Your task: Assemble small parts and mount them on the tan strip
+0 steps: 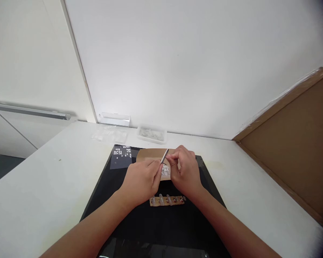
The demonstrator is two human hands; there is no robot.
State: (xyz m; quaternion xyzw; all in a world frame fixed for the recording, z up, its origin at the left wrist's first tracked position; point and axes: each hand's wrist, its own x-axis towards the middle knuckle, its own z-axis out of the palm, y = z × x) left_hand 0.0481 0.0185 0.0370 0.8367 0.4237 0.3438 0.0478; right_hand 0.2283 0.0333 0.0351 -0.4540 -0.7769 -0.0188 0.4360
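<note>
My left hand (pixel 141 181) is closed round a slim flat stick (pixel 164 156), grey-white with a dark edge, which looks like a nail file. It points up and to the right. My right hand (pixel 185 170) is pinched beside the stick's upper end; whatever is between its fingertips is too small to make out. Beneath both hands lies a brown sheet (pixel 148 154) with a heap of small white pieces (pixel 165 170), partly hidden by the fingers. Closer to me is a cork-coloured strip (pixel 167 201) with shiny round studs and several translucent nail-shaped pieces across it.
A black mat or tray (pixel 150 229) lies under the work on a white table (pixel 56 179). At its back left is a dark card (pixel 120 163) with small white labels. Behind stand a clear tub (pixel 151 134) of translucent pieces and a clear lidded box (pixel 111 130). Cardboard (pixel 290 150) leans at right.
</note>
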